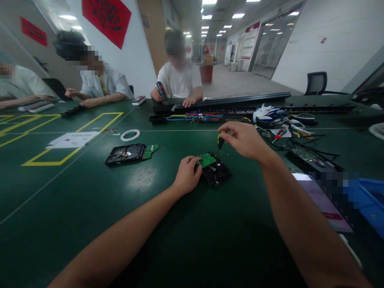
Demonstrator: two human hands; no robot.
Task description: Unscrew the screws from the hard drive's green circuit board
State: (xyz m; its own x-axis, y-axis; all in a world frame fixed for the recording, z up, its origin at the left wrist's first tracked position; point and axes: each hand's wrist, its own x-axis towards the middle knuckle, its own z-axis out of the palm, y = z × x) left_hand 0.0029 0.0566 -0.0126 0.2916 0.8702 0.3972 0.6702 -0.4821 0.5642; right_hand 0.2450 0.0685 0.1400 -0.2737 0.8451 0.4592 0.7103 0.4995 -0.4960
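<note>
In the head view a black hard drive [216,175] lies on the green table with a green circuit board [207,160] on its upper side. My left hand [188,174] grips the drive's left edge, fingers curled at the board. Above and right of the drive, my right hand [244,140] pinches a short yellow-and-black screwdriver [221,141], held roughly upright. Its tip is too small to make out. Several tiny screws [228,151] are scattered on the table beneath it. To the left rests a second hard drive [126,154], with a green board [151,151] sticking out at its right end.
A white ring [130,135] and paper [72,140] lie left. Long black housings with coloured wires [192,116] span the back, where a person [180,80] holds a power driver. Gloves [267,115], a red screwdriver [280,134], a tablet [324,202] and a blue bin [372,204] are right.
</note>
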